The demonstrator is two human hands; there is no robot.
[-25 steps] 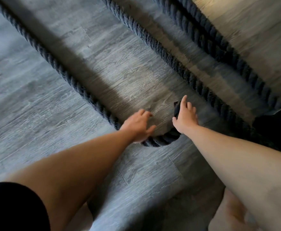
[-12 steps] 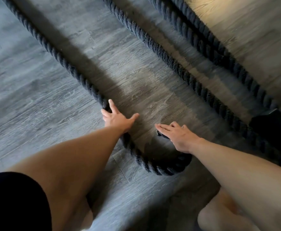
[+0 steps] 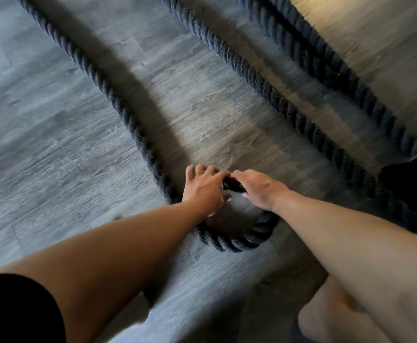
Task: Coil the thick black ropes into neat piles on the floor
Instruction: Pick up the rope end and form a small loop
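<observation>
A thick black twisted rope (image 3: 118, 105) runs from the upper left down to the middle of the floor, where it curls into a small tight loop (image 3: 232, 243). Its smooth capped end (image 3: 232, 185) lies inside the loop. My right hand (image 3: 259, 189) grips that end from above. My left hand (image 3: 203, 189) rests with fingers spread, touching the rope where the loop starts and meeting my right hand at the end piece. Two more black ropes lie beyond, one (image 3: 259, 78) in the middle and one (image 3: 331, 68) at the upper right.
Grey wood-look floor (image 3: 54, 157) stretches to the left. A black object (image 3: 410, 184) sits at the right edge, where the far ropes run. My bare foot (image 3: 326, 320) shows at the bottom right.
My left hand slid right along the rope and now meets my right hand at the rope's end. The loop has become smaller and tighter.
</observation>
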